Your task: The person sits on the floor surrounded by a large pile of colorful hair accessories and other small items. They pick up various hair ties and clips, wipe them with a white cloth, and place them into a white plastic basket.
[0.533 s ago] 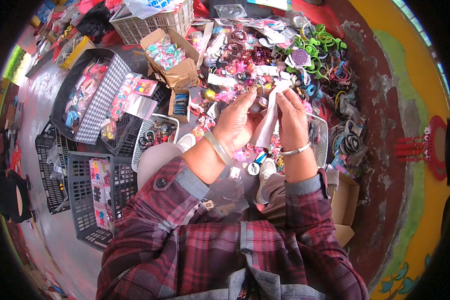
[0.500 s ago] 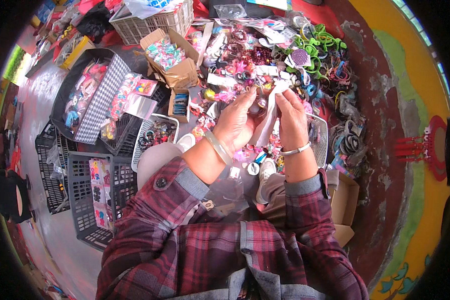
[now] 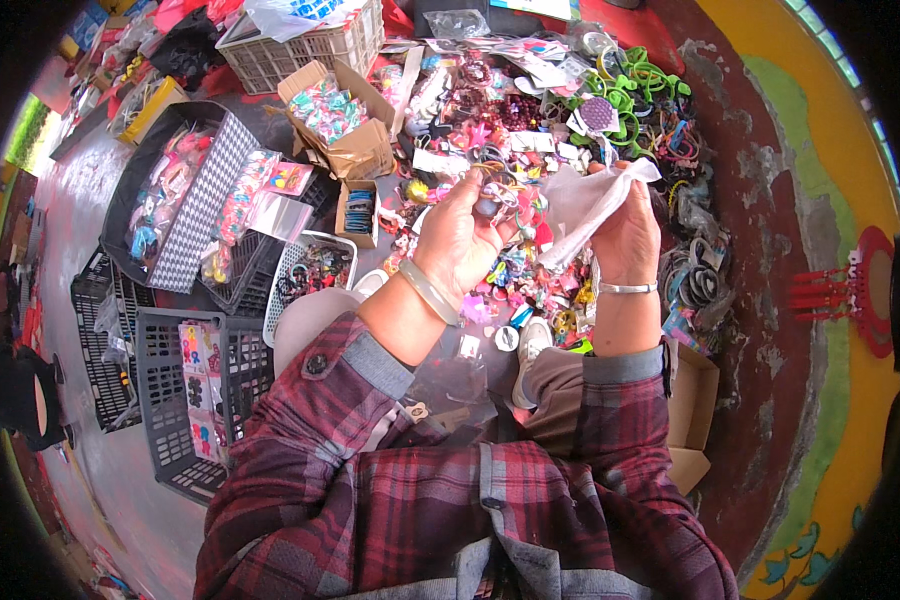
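Head-worn fisheye over there, facing steeply down, close above the left hand point(image 3: 457, 242) and right hand point(image 3: 628, 238) (plaid sleeves point(image 3: 305, 405) nearest), painted wall point(image 3: 852, 180) bowing at right.

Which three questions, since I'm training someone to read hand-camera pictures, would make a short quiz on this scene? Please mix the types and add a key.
1. Open question: What does the right hand hold?
2. True or false: The bright green looped items lie to the right of the open brown cardboard box that holds pastel packets.
3. Multiple choice: Where is the thick, pale, smooth bangle?
A. On the wrist of the left hand
B. On the wrist of the right hand
C. In the open brown cardboard box

Key:
1. A thin, white, soft sheet-like piece.
2. True.
3. A.
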Action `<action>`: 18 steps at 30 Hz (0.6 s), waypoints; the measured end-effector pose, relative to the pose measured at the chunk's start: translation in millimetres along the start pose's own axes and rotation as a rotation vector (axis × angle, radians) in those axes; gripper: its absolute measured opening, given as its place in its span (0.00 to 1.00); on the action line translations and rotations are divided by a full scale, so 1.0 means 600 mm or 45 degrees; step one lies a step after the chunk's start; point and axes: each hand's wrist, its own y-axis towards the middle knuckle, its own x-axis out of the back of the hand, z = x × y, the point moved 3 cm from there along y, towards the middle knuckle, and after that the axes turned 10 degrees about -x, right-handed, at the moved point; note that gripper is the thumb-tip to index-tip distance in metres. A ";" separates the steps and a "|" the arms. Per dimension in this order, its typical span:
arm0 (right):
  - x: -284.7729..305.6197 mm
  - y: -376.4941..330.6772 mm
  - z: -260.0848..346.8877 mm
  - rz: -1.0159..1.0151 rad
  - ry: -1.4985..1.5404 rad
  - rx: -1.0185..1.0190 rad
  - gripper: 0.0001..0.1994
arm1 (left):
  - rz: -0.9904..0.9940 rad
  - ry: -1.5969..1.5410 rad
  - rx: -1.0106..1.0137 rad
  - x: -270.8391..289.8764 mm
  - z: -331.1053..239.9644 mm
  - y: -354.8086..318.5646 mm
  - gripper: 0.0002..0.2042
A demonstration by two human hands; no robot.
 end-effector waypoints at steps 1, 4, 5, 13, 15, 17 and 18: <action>0.001 0.001 0.002 0.003 -0.007 0.020 0.12 | 0.020 -0.001 0.002 0.002 -0.002 0.000 0.13; -0.010 -0.005 -0.001 0.001 -0.086 0.026 0.11 | 0.045 0.050 -0.018 0.000 -0.001 -0.002 0.12; -0.025 -0.008 -0.012 -0.036 -0.123 0.107 0.11 | 0.046 0.081 -0.033 -0.002 0.001 -0.003 0.12; -0.097 -0.031 -0.098 0.072 -1.119 0.370 0.10 | 0.017 0.187 -0.084 0.010 0.025 0.004 0.06; -0.111 -0.034 -0.091 0.154 -1.145 0.351 0.10 | 0.035 0.206 -0.106 0.002 0.010 0.003 0.06; -0.111 -0.035 -0.090 0.193 -1.108 0.310 0.09 | -0.003 0.297 -0.198 -0.007 0.003 -0.006 0.06; -0.105 -0.035 -0.092 0.190 -1.058 0.278 0.08 | -0.017 0.321 -0.207 -0.010 0.001 -0.007 0.06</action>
